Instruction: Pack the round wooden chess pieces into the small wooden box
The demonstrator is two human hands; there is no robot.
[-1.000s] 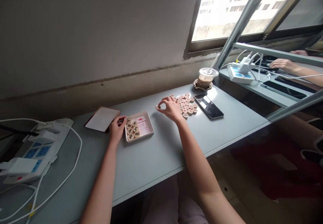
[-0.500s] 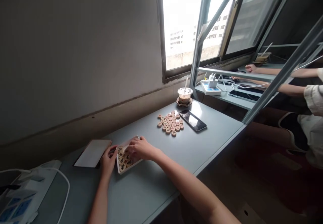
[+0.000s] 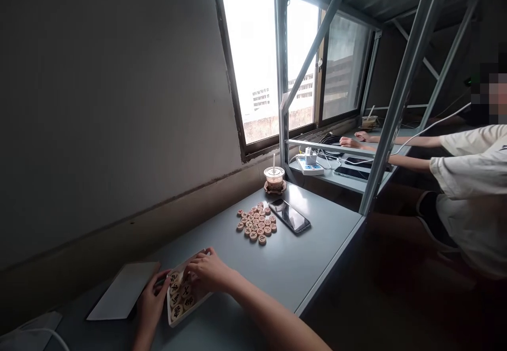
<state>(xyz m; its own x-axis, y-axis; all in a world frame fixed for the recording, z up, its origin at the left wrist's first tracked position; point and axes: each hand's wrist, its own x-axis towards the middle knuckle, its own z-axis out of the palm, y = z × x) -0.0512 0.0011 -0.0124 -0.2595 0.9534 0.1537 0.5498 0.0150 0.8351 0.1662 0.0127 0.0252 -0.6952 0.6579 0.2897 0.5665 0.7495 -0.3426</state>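
With my left hand [image 3: 152,298] I curve the fingers against the box [image 3: 193,310] near the tabletop [image 3: 325,209] back edge, perhaps for steadiness; my right hand [image 3: 210,269] bends fingers inside, pinch hidden.

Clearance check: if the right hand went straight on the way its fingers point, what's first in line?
Right hand likely meets the black-marked round pieces in the white box first; depth is unclear there, so it may already touch one.
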